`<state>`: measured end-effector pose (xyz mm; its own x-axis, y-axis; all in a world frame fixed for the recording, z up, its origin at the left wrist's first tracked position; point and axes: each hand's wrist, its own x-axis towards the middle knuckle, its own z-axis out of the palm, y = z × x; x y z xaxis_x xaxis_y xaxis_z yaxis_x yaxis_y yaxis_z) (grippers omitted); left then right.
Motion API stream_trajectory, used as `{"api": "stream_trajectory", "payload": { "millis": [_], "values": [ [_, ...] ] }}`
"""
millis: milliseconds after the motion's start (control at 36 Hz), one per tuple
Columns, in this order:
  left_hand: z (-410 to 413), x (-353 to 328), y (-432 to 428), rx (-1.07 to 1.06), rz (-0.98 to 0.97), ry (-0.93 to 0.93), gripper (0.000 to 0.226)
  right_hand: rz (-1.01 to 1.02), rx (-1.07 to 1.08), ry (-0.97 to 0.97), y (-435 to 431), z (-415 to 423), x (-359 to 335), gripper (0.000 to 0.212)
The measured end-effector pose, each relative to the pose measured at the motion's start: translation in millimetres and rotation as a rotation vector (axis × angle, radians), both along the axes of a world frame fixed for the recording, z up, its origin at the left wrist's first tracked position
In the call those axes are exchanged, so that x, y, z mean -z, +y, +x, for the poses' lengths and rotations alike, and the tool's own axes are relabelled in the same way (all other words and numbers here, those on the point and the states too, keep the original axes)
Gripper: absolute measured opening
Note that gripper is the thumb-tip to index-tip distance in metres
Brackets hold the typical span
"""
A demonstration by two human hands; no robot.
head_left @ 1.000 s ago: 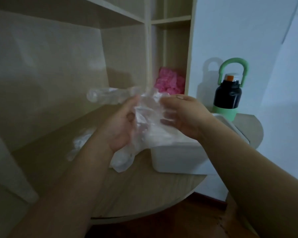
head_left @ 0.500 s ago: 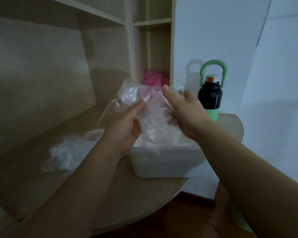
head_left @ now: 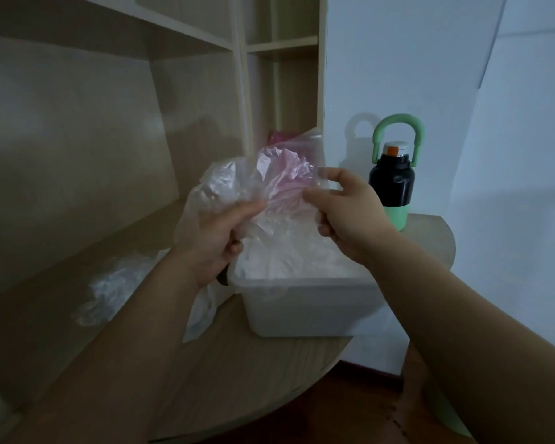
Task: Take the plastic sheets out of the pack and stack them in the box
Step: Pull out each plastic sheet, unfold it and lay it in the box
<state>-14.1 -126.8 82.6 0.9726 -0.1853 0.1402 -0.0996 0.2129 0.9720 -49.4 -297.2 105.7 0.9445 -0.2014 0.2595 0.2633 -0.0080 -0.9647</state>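
Lifted a little higher since half a second ago, the plastic sheet (head_left: 237,184) now billows wider above the box (head_left: 302,312). It is thin, clear, wrinkled film, tinted pink where a pink bundle (head_left: 273,137) in the shelf (head_left: 279,49) behind the box shows through. Over the box's left rim, the left hand (head_left: 215,238) grips the sheet with thumb clamped against curled fingers. Above the box's middle, the right hand (head_left: 346,213) pinches the sheet's far edge between thumb and forefinger. White, rectangular and matte, the box holds more pale film. A heap of crumpled clear film (head_left: 116,283) lies left of it on the rounded wooden table (head_left: 237,379). Behind the box's right corner stands a black bottle (head_left: 393,181) with a green loop handle.
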Motion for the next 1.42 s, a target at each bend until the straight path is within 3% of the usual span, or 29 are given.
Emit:
{"api": "stream_trajectory", "payload": {
  "millis": [139, 222, 306, 361, 472, 556, 583, 639, 667, 778, 889, 972, 1028, 1083, 1167, 1250, 1333, 1417],
  "values": [
    [18.0, -4.6, 14.1, -0.230, -0.054, 0.086, 0.015, 0.215, 0.043, 0.094, -11.0, 5.0, -0.2, 0.032],
    [27.1, -9.3, 26.3, -0.495, -0.125, 0.111, 0.014, 0.249, 0.074, 0.208, -20.7, 6.5, -0.6, 0.013],
    [28.8, -8.7, 28.7, -0.848, -0.002, -0.043, 0.035, 0.154, 0.128, 0.332, -31.2, 12.7, 7.9, 0.010],
    [19.0, -10.0, 19.0, -0.929, 0.149, -0.241, 0.035, 0.015, 0.187, 0.380, -38.1, 17.1, 15.8, 0.016],
    [-1.3, -6.8, -4.0, -0.694, 0.386, -0.668, 0.023, -0.312, 0.257, 0.449, -48.8, 18.8, 26.5, 0.022],
    [0.0, -0.1, -14.9, -0.334, 0.683, -0.815, 0.012, -0.548, 0.313, 0.460, -53.5, 16.2, 27.4, 0.024],
    [2.3, 2.4, -18.0, -0.225, 0.815, -0.821, 0.023, -0.631, 0.322, 0.471, -53.8, 13.4, 26.3, 0.021],
    [8.8, 9.5, -22.5, -0.061, 1.029, -0.807, 0.044, -0.824, 0.330, 0.515, -54.5, 8.0, 23.8, 0.005],
    [11.7, 12.3, -24.7, -0.012, 1.093, -0.793, 0.044, -0.908, 0.342, 0.527, -54.3, 6.2, 23.2, 0.008],
    [18.3, 12.7, -37.2, 0.137, 1.276, -0.674, 0.028, -1.111, 0.360, 0.452, -53.8, 1.9, 26.4, 0.043],
    [24.1, 11.8, -48.8, 0.255, 1.470, -0.487, 0.025, -1.363, 0.451, 0.199, -54.1, -1.1, 23.5, 0.059],
    [29.6, 14.5, -53.6, 0.336, 1.538, -0.381, 0.026, -1.295, 0.303, 0.059, -51.9, 5.8, 20.3, 0.045],
    [29.7, 14.0, -54.4, 0.396, 1.547, -0.350, 0.028, -1.235, 0.150, 0.111, -49.5, 12.3, 21.5, 0.041],
    [29.9, 13.4, -52.9, 0.402, 1.532, -0.357, 0.027, -1.341, 0.025, 0.203, -48.3, 20.1, 26.4, 0.044],
    [35.8, 15.0, -48.0, 0.226, 1.393, -0.552, 0.013, -1.551, -0.124, 0.360, -49.8, 29.5, 34.2, 0.055],
    [41.6, 17.9, -45.4, 0.128, 1.352, -0.674, 0.021, -1.537, -0.230, 0.493, -52.0, 32.5, 37.9, 0.074],
    [41.6, 22.6, -48.5, 0.301, 1.575, -0.450, 0.037, -1.553, -0.290, 0.570, -50.7, 35.0, 39.2, 0.077],
    [44.8, 29.1, -57.0, 0.500, 1.781, -0.241, 0.038, -1.590, -0.344, 0.629, -46.5, 38.8, 42.7, 0.062]
  ]
}}
